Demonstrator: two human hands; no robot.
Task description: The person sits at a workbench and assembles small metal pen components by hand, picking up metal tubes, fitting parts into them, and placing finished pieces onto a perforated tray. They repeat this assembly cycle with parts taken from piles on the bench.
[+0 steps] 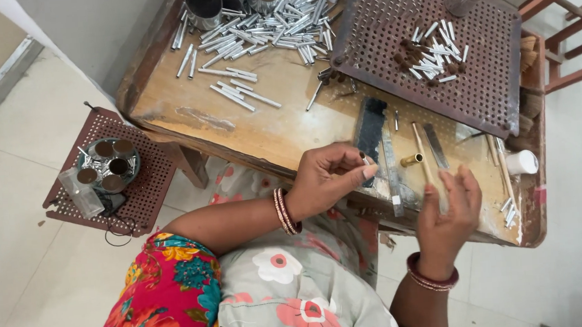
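My left hand (329,176) pinches a short white tube with a dark end (366,159) between thumb and fingers, above the front of the wooden workbench (282,127). My right hand (446,211) presses flat on a long thin stick (424,157) lying on the bench, fingers spread over its near end. A small brass tube (411,160) lies just left of that stick. A dark flat block (371,133) and metal strips (392,171) lie between my hands.
A heap of silvery-white tubes (262,25) with metal cups (203,6) covers the bench's far left. A brown perforated board (432,47) holds more tubes. A white cup (522,163) sits at right. A perforated stool (113,171) holds a bowl of containers at left.
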